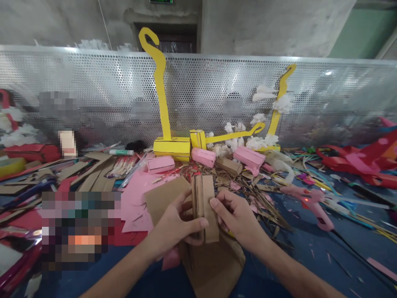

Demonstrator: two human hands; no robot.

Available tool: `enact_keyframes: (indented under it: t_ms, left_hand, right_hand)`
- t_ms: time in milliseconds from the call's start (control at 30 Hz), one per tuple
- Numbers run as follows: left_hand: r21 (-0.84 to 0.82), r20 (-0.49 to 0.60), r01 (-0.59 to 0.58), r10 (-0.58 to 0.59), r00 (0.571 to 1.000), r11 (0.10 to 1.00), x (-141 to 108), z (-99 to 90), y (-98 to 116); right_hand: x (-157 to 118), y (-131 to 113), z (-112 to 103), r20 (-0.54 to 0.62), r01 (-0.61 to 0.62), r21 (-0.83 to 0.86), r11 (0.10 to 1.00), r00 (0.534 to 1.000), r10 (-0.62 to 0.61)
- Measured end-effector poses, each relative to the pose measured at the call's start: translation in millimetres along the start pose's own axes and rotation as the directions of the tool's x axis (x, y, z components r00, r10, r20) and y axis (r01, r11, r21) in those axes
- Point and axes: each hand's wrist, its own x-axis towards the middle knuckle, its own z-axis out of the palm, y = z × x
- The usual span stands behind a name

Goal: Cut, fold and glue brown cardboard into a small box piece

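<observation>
Two bare forearms reach in from the bottom corners, and between them a brown cardboard sheet lies at bottom centre on the blue bench. Above it, dead centre, here's your piece: a cardboard block, near upright, layered edges turned left; folded or stacked, I can't tell. Your left hand has its grip around the left side, thumb across the front. Your right hand pinches the right edge, thumb on the face, fingers curled mostly out of sight.

It should be light, fairly stiff along the flat faces, dry enough not to slip. Those layered edges look easier to crush, so hold the broad faces near the middle, thumb against fingers, and go gently on the corners!

Farther out: pink paper left of centre, brown scraps right of your hands, then a pink glue gun at right, red light glowing. Beyond sit three pink boxes, then a yellow box with a tall yellow hook, all before a perforated metal screen.
</observation>
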Motion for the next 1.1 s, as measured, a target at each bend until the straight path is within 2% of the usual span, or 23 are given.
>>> enact_keyframes:
  t_ms: [267, 900, 1100]
  left_hand:
    - [0.030, -0.020, -0.024, 0.024, 1.000, 0.999, -0.2, 1.8, 2.8]
    - [0.041, -0.008, -0.080, 0.080, 0.997, 0.996, 0.8, -0.5, -0.6]
    - [0.058, -0.013, -0.083, 0.084, 0.996, 0.995, 1.0, -0.7, 0.6]
  right_hand:
    - [0.2, 2.3, -2.9, -0.027, 0.070, -0.118, 0.991, 0.997, -0.073]
    - [1.2, 0.5, -5.3, -0.012, 0.020, -0.040, 0.999, 1.000, -0.021]
    - [0.9, 0.1, -6.0, -0.035, 0.040, -0.100, 0.994, 0.998, -0.044]
